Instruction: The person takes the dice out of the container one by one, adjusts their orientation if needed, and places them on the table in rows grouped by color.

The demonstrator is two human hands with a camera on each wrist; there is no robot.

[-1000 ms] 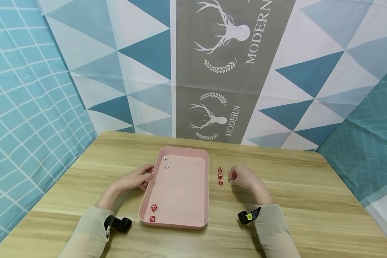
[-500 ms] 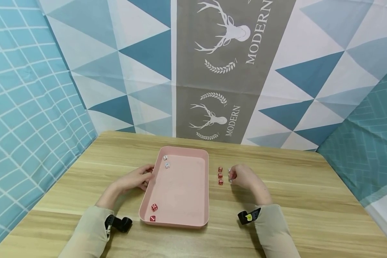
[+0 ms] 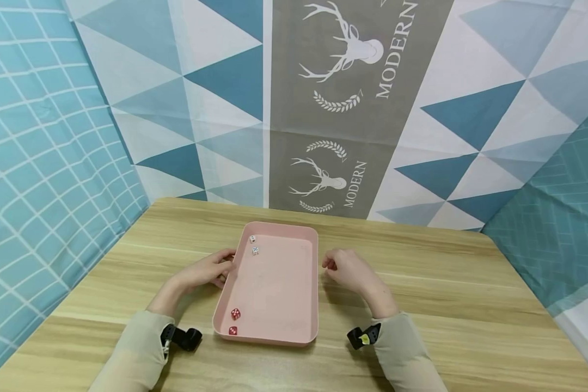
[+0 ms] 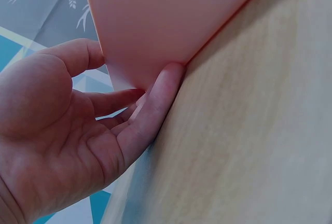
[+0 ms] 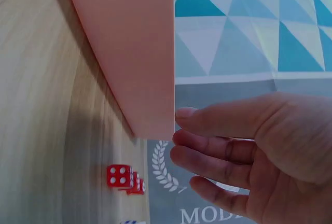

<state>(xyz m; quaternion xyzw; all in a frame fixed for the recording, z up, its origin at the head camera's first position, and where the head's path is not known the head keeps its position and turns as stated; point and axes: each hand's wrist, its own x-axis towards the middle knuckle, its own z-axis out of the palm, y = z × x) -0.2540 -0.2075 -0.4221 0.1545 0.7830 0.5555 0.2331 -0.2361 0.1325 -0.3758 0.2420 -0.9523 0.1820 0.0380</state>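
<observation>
A pink rectangular tray lies on the wooden table. My left hand holds its left wall; in the left wrist view the thumb is at the rim and other fingers lie low against the outer side. My right hand hovers by the right wall, fingers loosely bent with nothing between them. In the right wrist view its thumb tip is right at the rim. Below it stands a row of red dice, with a white die at the frame's bottom edge. The hand hides these dice in the head view.
Inside the tray, two white dice sit in the far left corner and two red dice in the near left corner. The wooden table meets a patterned cloth backdrop behind.
My right hand has moved left from beside the white dice, over the row of red dice, to the tray's right wall. The left hand stays on the tray.
</observation>
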